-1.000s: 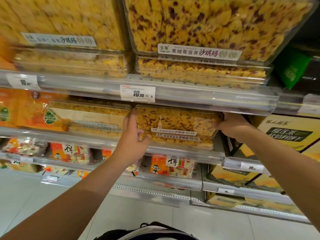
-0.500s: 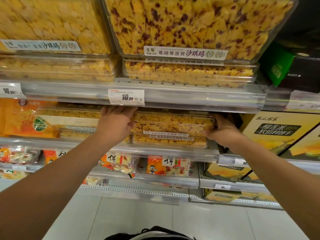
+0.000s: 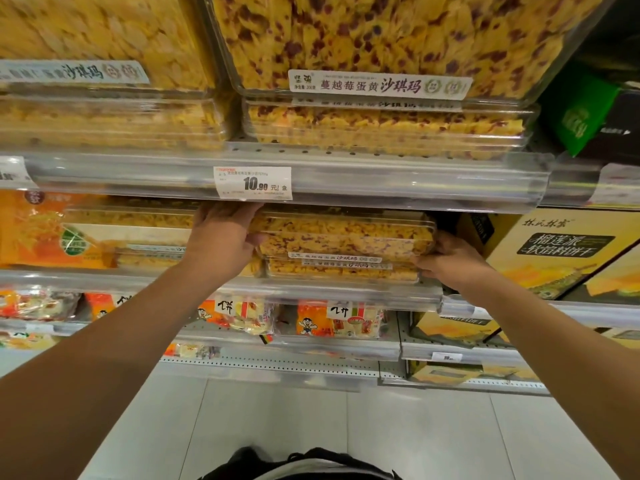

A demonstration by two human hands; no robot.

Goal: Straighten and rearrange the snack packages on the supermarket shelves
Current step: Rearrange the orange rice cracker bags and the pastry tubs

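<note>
A clear plastic box of yellow cranberry-speckled snack cake (image 3: 346, 235) lies on top of a second such box (image 3: 343, 270) on the middle shelf (image 3: 332, 292). My left hand (image 3: 221, 237) grips the top box at its left end, fingers over the top edge and thumb against the side. My right hand (image 3: 450, 259) holds the right end of the stack, fingers curled round the corner. Both boxes lie flat with their white labels facing me.
Above, the upper shelf (image 3: 415, 181) with a 10.90 price tag (image 3: 252, 183) carries more clear snack boxes (image 3: 381, 126). Plain yellow boxes (image 3: 138, 233) and an orange bag (image 3: 31, 230) stand to the left, durian biscuit cartons (image 3: 561, 251) to the right, rice cracker bags (image 3: 339, 318) below.
My left hand rose from the front of the box to grip its upper left edge. The top box now lies flatter and further back, squared over the lower one.
</note>
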